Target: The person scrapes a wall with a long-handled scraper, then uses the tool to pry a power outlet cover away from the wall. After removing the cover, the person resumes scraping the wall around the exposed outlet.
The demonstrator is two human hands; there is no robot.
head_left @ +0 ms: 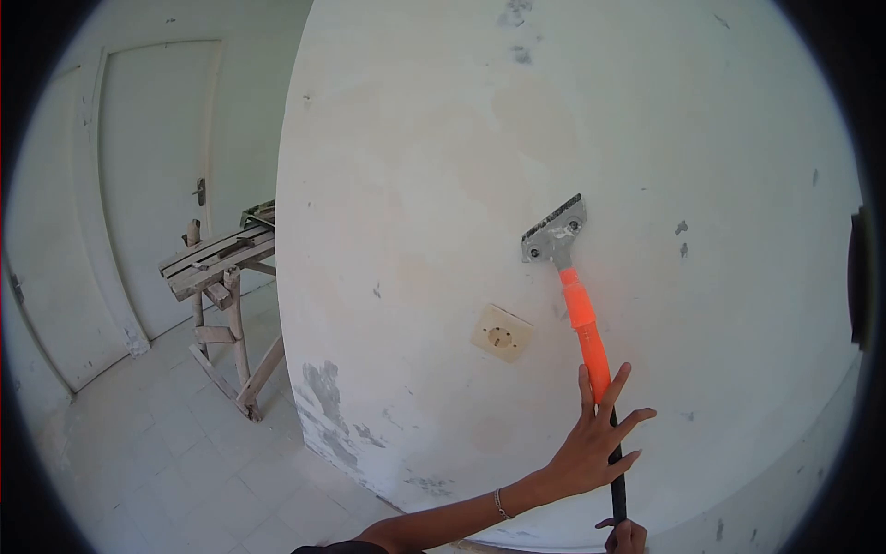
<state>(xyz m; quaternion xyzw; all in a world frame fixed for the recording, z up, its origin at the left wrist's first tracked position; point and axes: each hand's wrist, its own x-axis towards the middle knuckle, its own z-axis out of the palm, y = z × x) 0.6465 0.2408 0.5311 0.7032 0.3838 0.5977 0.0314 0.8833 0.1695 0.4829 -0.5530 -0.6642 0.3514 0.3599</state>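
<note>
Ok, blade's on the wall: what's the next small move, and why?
Probably close the left hand round the scraper handle: its fingers are splayed, barely gripping, while the right hand holds the pole's end. With the blade against the wall above the socket, a firmer grip should steady the stroke.

A room under renovation: patchy bare plaster wall (443, 166) ahead of the hand, rough wooden trestle (220, 277) far left by a door (152, 157).
</note>
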